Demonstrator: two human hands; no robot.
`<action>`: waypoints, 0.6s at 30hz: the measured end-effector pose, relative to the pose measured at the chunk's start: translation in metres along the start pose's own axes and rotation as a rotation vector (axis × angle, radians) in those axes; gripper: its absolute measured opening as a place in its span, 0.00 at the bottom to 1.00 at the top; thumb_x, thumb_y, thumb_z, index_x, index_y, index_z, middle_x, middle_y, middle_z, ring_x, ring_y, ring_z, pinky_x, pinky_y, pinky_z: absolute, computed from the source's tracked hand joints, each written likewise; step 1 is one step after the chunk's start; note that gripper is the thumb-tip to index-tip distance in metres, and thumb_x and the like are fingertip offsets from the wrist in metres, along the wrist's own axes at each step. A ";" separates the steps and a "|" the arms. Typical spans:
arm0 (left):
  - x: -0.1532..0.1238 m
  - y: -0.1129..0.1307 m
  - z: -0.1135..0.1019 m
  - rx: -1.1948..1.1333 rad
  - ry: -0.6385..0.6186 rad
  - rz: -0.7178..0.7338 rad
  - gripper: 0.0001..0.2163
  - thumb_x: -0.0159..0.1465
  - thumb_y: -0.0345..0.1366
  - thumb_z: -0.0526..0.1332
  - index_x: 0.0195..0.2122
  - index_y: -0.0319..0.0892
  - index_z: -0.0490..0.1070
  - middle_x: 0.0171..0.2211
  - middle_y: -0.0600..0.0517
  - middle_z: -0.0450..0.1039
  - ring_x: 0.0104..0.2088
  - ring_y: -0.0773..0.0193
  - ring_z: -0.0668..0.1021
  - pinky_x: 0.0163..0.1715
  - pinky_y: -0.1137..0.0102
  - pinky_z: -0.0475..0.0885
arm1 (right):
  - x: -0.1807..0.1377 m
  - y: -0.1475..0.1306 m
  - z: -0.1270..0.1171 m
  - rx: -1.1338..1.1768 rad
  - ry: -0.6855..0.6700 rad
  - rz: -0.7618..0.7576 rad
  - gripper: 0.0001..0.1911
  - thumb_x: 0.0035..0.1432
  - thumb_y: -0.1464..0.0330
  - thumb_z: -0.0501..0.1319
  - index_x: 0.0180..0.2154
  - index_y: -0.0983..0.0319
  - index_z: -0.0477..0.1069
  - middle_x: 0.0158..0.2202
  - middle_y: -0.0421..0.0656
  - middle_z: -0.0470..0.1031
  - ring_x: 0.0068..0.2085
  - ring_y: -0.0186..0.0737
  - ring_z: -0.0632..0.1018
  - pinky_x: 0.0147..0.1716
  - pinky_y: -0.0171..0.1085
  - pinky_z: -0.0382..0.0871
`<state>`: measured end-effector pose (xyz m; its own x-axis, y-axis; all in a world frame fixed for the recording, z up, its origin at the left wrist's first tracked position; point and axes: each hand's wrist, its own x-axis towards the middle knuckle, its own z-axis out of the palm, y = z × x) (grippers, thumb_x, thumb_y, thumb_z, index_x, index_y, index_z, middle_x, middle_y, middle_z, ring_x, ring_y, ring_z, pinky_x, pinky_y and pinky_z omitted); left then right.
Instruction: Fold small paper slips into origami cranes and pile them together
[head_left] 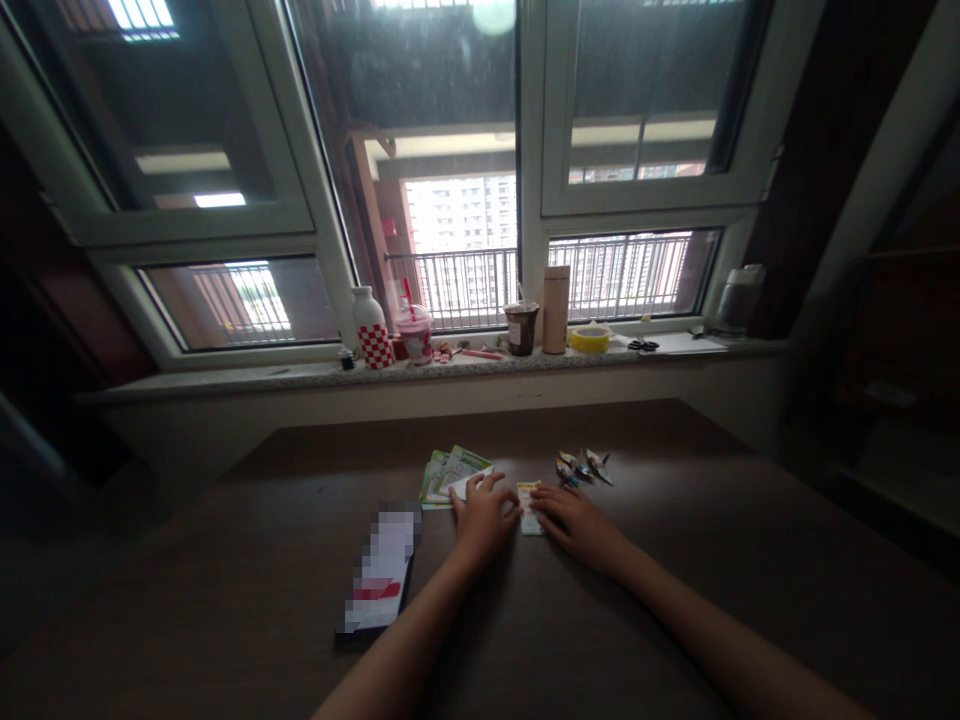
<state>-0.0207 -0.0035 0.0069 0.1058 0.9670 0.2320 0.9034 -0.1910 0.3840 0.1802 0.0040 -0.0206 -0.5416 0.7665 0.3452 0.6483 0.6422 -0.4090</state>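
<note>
A small printed card (531, 518), white with a yellow top edge, lies flat on the dark table between my two hands. My right hand (581, 525) rests palm down, its outstretched fingers on the card's right side. At the card's left edge is my left hand (486, 518), fingers apart, some reaching over a white slip of paper (470, 484). Under that slip, several green printed sheets (463, 460) overlap. Small colourful folded paper pieces (581, 466) sit in a group just beyond my right hand. Whether the left fingertips touch the card I cannot tell.
A phone (382, 570) with a blurred screen lies left of my left forearm on the brown table (675, 450). Along the windowsill stand a red-checked bottle (373, 330), a pink drink cup (415, 335), a dark drink cup (521, 328), a tan flask (556, 310), yellow tape (589, 341) and scissors (643, 346).
</note>
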 end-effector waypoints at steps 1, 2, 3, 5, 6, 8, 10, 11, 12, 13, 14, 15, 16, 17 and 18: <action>0.000 0.000 0.000 0.002 -0.002 0.002 0.06 0.61 0.43 0.63 0.39 0.57 0.78 0.61 0.59 0.66 0.63 0.48 0.61 0.59 0.31 0.43 | 0.000 0.000 0.000 0.000 -0.007 0.001 0.17 0.65 0.66 0.54 0.53 0.56 0.71 0.60 0.46 0.69 0.63 0.47 0.67 0.63 0.55 0.56; 0.000 0.000 0.000 0.008 -0.006 0.006 0.08 0.62 0.44 0.62 0.42 0.59 0.77 0.62 0.59 0.65 0.63 0.48 0.60 0.59 0.31 0.42 | 0.000 0.000 -0.001 -0.001 -0.012 0.002 0.17 0.65 0.66 0.54 0.53 0.55 0.71 0.60 0.45 0.69 0.63 0.47 0.67 0.63 0.55 0.56; 0.001 0.001 0.001 0.018 -0.010 0.012 0.10 0.62 0.44 0.62 0.44 0.61 0.76 0.63 0.59 0.64 0.64 0.47 0.60 0.59 0.31 0.42 | 0.001 0.000 -0.001 -0.005 -0.013 0.002 0.17 0.65 0.66 0.54 0.54 0.55 0.71 0.60 0.45 0.69 0.63 0.47 0.67 0.63 0.55 0.57; 0.002 0.000 0.001 0.053 -0.029 0.027 0.14 0.62 0.46 0.61 0.49 0.66 0.73 0.66 0.58 0.59 0.65 0.45 0.57 0.58 0.29 0.39 | 0.001 -0.001 -0.002 -0.013 -0.012 -0.004 0.17 0.65 0.67 0.54 0.53 0.56 0.71 0.61 0.45 0.69 0.63 0.47 0.67 0.63 0.55 0.57; 0.002 0.000 0.001 0.072 -0.045 0.033 0.15 0.62 0.47 0.60 0.51 0.67 0.72 0.67 0.58 0.57 0.66 0.43 0.56 0.58 0.28 0.38 | 0.001 -0.001 -0.002 -0.017 -0.011 -0.009 0.17 0.64 0.67 0.54 0.53 0.56 0.70 0.61 0.46 0.69 0.63 0.47 0.67 0.63 0.54 0.57; 0.003 -0.001 0.002 0.110 -0.075 0.036 0.16 0.63 0.49 0.59 0.52 0.69 0.71 0.68 0.57 0.53 0.67 0.41 0.53 0.57 0.27 0.36 | 0.002 -0.003 -0.002 -0.028 -0.009 -0.015 0.17 0.64 0.67 0.54 0.53 0.57 0.70 0.61 0.46 0.69 0.63 0.47 0.67 0.62 0.53 0.57; 0.003 -0.002 0.002 0.143 -0.086 0.039 0.17 0.63 0.51 0.58 0.54 0.70 0.69 0.69 0.57 0.51 0.67 0.40 0.52 0.57 0.27 0.33 | 0.002 -0.005 -0.003 -0.038 -0.004 -0.016 0.16 0.64 0.68 0.54 0.52 0.57 0.71 0.60 0.47 0.69 0.62 0.47 0.67 0.62 0.53 0.57; 0.003 -0.002 0.002 0.158 -0.083 0.043 0.18 0.63 0.51 0.57 0.55 0.70 0.69 0.69 0.56 0.50 0.67 0.40 0.52 0.57 0.27 0.32 | 0.002 -0.006 -0.004 -0.042 -0.002 -0.015 0.16 0.64 0.68 0.53 0.52 0.57 0.71 0.60 0.47 0.69 0.62 0.47 0.67 0.62 0.54 0.57; 0.003 -0.002 0.003 0.171 -0.078 0.049 0.19 0.63 0.51 0.57 0.55 0.70 0.68 0.70 0.56 0.50 0.68 0.40 0.52 0.57 0.28 0.32 | 0.002 -0.007 -0.004 -0.046 -0.001 -0.012 0.15 0.64 0.68 0.53 0.51 0.57 0.71 0.60 0.47 0.69 0.62 0.47 0.67 0.62 0.54 0.57; 0.003 -0.002 0.003 0.182 -0.072 0.054 0.19 0.63 0.52 0.57 0.56 0.70 0.68 0.70 0.56 0.49 0.68 0.40 0.51 0.57 0.27 0.31 | 0.002 -0.007 -0.005 -0.049 -0.001 -0.009 0.15 0.64 0.68 0.54 0.51 0.57 0.71 0.60 0.47 0.70 0.62 0.47 0.67 0.62 0.54 0.56; 0.003 -0.002 0.003 0.192 -0.068 0.057 0.19 0.63 0.52 0.56 0.56 0.70 0.67 0.70 0.56 0.49 0.68 0.40 0.52 0.56 0.27 0.31 | 0.002 -0.008 -0.005 -0.051 -0.003 -0.006 0.15 0.64 0.68 0.54 0.51 0.57 0.70 0.60 0.47 0.69 0.62 0.47 0.67 0.62 0.55 0.56; 0.003 -0.002 0.003 0.201 -0.063 0.058 0.19 0.63 0.52 0.56 0.56 0.70 0.67 0.70 0.56 0.49 0.67 0.40 0.52 0.56 0.27 0.32 | 0.002 -0.008 -0.005 -0.053 -0.005 -0.003 0.15 0.64 0.68 0.54 0.50 0.57 0.70 0.60 0.47 0.69 0.62 0.48 0.67 0.62 0.56 0.56; 0.003 -0.002 0.003 0.209 -0.061 0.060 0.19 0.63 0.52 0.55 0.56 0.69 0.67 0.70 0.56 0.49 0.67 0.39 0.52 0.56 0.27 0.32 | 0.002 -0.008 -0.005 -0.054 -0.006 -0.001 0.15 0.64 0.68 0.54 0.50 0.57 0.70 0.60 0.46 0.69 0.62 0.47 0.67 0.62 0.56 0.55; 0.003 -0.002 0.004 0.215 -0.058 0.061 0.19 0.63 0.52 0.55 0.56 0.69 0.67 0.70 0.56 0.49 0.67 0.39 0.52 0.56 0.27 0.32 | 0.002 -0.008 -0.005 -0.054 -0.006 0.001 0.14 0.64 0.68 0.54 0.50 0.56 0.70 0.60 0.46 0.69 0.62 0.47 0.67 0.62 0.57 0.55; 0.003 -0.002 0.004 0.218 -0.056 0.063 0.19 0.63 0.52 0.54 0.56 0.69 0.67 0.70 0.56 0.50 0.67 0.39 0.52 0.56 0.27 0.32 | 0.002 -0.008 -0.005 -0.052 -0.005 0.002 0.14 0.64 0.68 0.53 0.50 0.56 0.70 0.60 0.46 0.69 0.62 0.47 0.67 0.63 0.57 0.55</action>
<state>-0.0203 0.0001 0.0034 0.1819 0.9634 0.1968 0.9621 -0.2157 0.1669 0.1768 0.0000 -0.0123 -0.5429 0.7679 0.3400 0.6765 0.6398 -0.3648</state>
